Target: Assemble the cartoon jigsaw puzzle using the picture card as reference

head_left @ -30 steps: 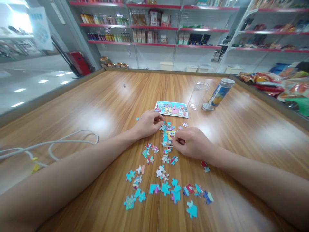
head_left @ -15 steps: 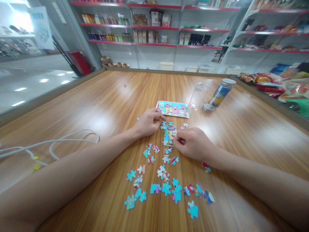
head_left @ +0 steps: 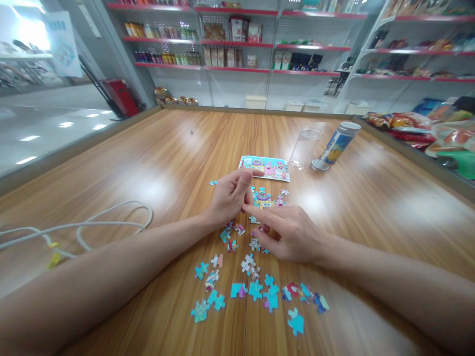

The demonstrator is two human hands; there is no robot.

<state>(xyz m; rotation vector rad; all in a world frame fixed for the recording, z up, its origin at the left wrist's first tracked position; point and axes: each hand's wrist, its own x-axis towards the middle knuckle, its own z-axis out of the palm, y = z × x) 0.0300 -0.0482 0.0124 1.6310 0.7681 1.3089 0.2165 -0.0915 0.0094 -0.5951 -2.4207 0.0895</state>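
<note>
In the head view, the partly joined puzzle [head_left: 262,196] is lying on the tabletop [head_left: 166,316] between the hands, beyond the right hand's [head_left: 293,232] outstretched fingers, which are partly covering it, so its long axis is staying unclear. The right grip is spreading open, its forefinger reaching across to the left hand [head_left: 230,198]; whether they are touching, I cannot tell. The left forefinger is pointing over the picture card [head_left: 276,169]; whether that curled grip is holding a piece, I cannot tell.
</note>
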